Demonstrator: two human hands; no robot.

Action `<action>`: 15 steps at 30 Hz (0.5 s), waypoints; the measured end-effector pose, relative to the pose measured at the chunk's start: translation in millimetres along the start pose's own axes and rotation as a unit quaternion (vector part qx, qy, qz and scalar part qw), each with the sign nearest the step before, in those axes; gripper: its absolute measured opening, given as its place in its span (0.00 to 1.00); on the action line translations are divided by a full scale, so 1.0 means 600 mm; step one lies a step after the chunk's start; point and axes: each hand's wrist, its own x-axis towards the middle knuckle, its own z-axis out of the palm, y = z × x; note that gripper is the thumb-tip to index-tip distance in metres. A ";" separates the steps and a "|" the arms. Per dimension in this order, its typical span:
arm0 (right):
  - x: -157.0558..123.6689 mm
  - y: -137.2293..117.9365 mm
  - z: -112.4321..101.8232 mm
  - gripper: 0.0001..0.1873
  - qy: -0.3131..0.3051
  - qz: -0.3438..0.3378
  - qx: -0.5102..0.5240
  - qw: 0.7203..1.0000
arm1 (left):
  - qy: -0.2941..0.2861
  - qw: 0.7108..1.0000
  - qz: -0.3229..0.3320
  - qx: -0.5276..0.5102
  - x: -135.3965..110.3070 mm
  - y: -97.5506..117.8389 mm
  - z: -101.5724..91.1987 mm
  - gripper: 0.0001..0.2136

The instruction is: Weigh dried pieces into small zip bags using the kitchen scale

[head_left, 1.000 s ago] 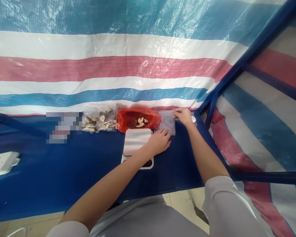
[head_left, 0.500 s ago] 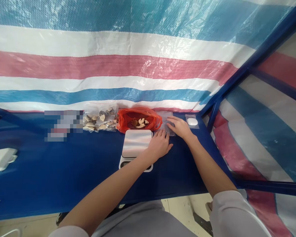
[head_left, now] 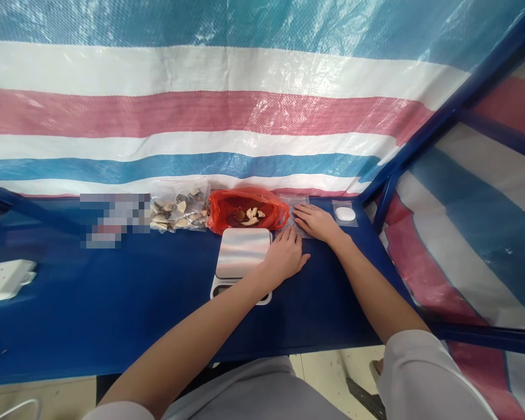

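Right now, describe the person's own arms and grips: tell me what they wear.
The left hand and right hand are bare and ungloved, and the forearms are uncovered. Loose pale grey fabric sleeves end near the elbows, beside a grey fabric garment at the body.

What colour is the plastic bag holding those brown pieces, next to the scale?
The plastic bag is orange-red, best seen in the head view.

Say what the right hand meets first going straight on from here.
The right hand rests on the clear plastic bag, so that comes first; past it, the red plastic bag looks next, though depth is unclear from this view.
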 end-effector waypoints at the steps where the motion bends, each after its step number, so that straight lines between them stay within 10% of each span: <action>1: 0.002 0.001 -0.001 0.20 -0.002 -0.003 0.002 1.000 | -0.004 1.000 -0.004 -0.004 0.002 0.001 0.000 0.30; 15: -0.034 -0.022 -0.054 0.18 0.032 0.081 0.040 0.995 | 0.087 0.995 0.042 -0.024 -0.019 0.011 -0.035 0.25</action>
